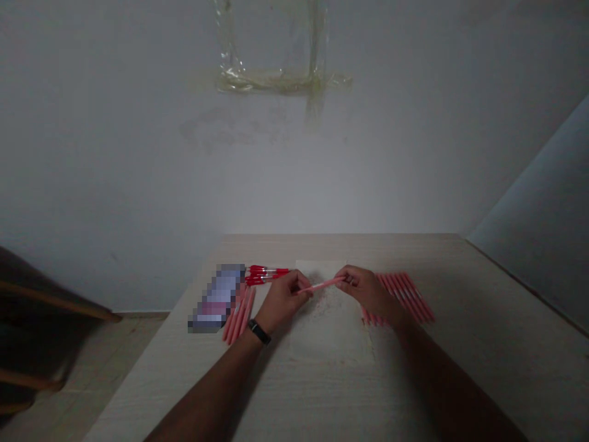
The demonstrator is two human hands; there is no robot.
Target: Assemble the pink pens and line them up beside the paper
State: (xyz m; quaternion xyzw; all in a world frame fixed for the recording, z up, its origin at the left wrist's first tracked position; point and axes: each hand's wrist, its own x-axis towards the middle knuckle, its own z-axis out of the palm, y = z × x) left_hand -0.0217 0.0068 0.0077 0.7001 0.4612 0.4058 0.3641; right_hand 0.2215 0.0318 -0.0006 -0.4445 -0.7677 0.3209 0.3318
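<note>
Between my two hands a slim pink pencil point(327, 284) is held nearly level above a pale sheet of paper point(331, 341). My left hand point(284, 298), with a black band on its wrist, pinches the pencil's left end; whether a small object is also inside those fingers I cannot make out. My right hand point(365, 288) is closed around the other end. Small dark and reddish specks lie on the sheet beneath. Beside my right hand is a row of pink pencils point(409, 298), partly hidden by that hand. Several more pink pencils point(239, 316) lie left of my left wrist.
Red pens with clear parts point(264, 275) lie behind my left hand. A pixelated, phone-like rectangle point(216, 301) is at the table's left side. The pale wooden table point(184, 393) meets a wall with yellowed tape point(276, 83). Dark wooden furniture point(32, 319) stands at the lower left.
</note>
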